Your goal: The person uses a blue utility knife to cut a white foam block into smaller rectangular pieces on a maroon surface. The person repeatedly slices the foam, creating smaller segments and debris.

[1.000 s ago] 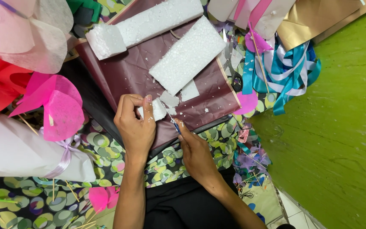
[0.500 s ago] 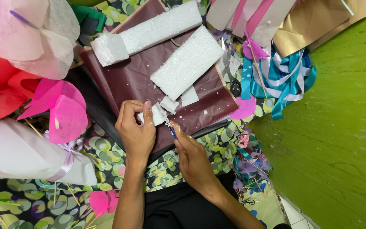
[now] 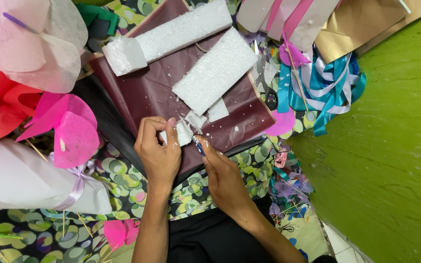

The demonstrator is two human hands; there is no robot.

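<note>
Left hand (image 3: 158,151): back up, wrist straight, fingers curled closed around a small white foam piece (image 3: 183,133) pinched at their tips. Right hand (image 3: 224,174): angled inward, fingers closed on a blue-handled cutter (image 3: 199,146) whose tip meets the foam just beside the left fingertips, over maroon paper (image 3: 147,92).

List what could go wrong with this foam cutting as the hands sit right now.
1. The left hand pinches a small foam piece right beside the blue-handled cutter held by the right hand; a slip could likely nick a finger.
2. The cutting happens on the maroon paper sheet, which the cutter might slice.
3. White crumbs already dot that sheet and could spread onto the ribbons.
</note>
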